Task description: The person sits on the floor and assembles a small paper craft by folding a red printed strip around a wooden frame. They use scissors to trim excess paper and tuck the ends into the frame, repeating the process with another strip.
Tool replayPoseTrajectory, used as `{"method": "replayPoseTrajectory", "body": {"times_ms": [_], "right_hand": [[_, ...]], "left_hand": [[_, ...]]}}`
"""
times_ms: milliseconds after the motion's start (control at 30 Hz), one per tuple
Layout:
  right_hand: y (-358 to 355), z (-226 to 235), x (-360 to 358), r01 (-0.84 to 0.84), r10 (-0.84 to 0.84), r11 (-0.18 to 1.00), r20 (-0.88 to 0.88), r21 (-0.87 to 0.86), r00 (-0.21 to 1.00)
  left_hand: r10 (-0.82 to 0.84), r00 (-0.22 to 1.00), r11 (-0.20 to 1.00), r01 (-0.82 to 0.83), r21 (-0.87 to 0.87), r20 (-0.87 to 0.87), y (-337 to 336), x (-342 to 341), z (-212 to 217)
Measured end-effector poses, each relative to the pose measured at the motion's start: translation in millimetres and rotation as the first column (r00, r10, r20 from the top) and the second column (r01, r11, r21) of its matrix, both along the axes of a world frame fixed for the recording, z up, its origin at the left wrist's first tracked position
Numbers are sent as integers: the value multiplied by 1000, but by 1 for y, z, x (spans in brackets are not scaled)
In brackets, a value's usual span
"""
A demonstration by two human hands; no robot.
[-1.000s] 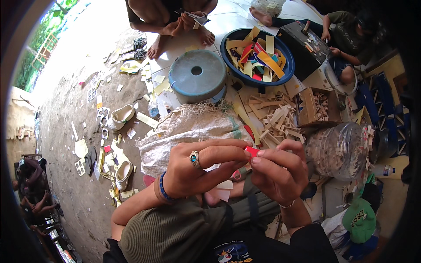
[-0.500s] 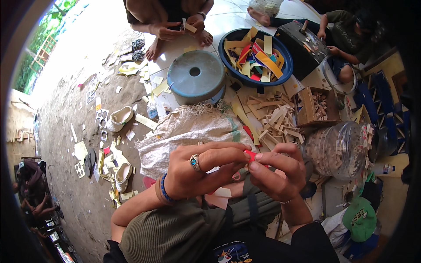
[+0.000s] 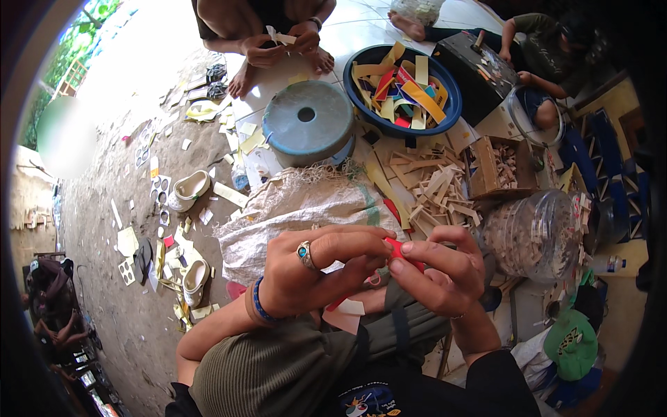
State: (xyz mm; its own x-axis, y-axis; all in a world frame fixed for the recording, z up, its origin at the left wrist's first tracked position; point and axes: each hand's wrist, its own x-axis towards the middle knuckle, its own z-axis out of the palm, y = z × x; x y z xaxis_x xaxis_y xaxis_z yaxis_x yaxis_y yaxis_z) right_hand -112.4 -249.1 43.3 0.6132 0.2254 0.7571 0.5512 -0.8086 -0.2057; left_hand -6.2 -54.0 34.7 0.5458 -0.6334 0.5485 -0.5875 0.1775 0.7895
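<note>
Between the fingertips of both hands is a small red strip (image 3: 396,249), perhaps card or foam. My left hand (image 3: 323,263), with a ring and a blue bracelet, pinches its left end. My right hand (image 3: 441,271) grips the other end between thumb and forefinger, covering part of it. Below the hands, a pale pinkish piece of card (image 3: 344,317) lies by my lap. A white woven sack (image 3: 299,208) spreads just beyond my hands. Right of the sack lies a pile of thin wooden strips (image 3: 441,187).
An upturned grey-blue basin (image 3: 306,128) and a blue tub (image 3: 451,118) of coloured strips stand ahead. At right are a cardboard box (image 3: 486,167) and a clear plastic jar (image 3: 531,233). Pale clogs (image 3: 189,191) and scraps litter the left ground. Two people work opposite.
The red strip shows a little more between my fingertips, and my right fingers have shifted slightly. The person opposite has moved their hands and the pale piece they hold slightly left.
</note>
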Motion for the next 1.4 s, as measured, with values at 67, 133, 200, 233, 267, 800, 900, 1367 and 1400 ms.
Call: {"method": "replayPoseTrajectory", "body": {"times_ms": [67,133,200,233,267,800,900,1367,1400], "right_hand": [[-1,-1,1,-8,8,1000,11,-5,1000],[-3,-4,4,-27,27,999,20,-17,999],[-6,-7,4,-28,29,999,18,-36,999],[-7,-9,5,-29,30,999,17,-45,999],[-10,-10,5,-35,37,997,26,-73,999],[-13,-11,13,-52,36,993,146,103,989],[-11,-9,12,-40,23,994,160,101,987],[-17,-15,14,-13,10,1000,219,10,976],[-19,-15,13,0,4,1000,225,-14,974]], "left_hand": [[2,999,1000,-1,14,-37,1,-1,-1],[17,995,999,-13,43,-98,4,-4,-1],[33,990,999,-28,38,-134,5,-5,-3],[39,990,999,-37,17,-139,4,-5,-4],[34,989,999,-35,-9,-143,3,-5,-6],[63,923,998,-48,50,-380,18,-5,-25],[-10,909,999,22,24,-416,21,-3,-28],[-9,795,999,39,37,-607,24,-1,-31],[-3,772,998,39,43,-635,23,-2,-29]]}}
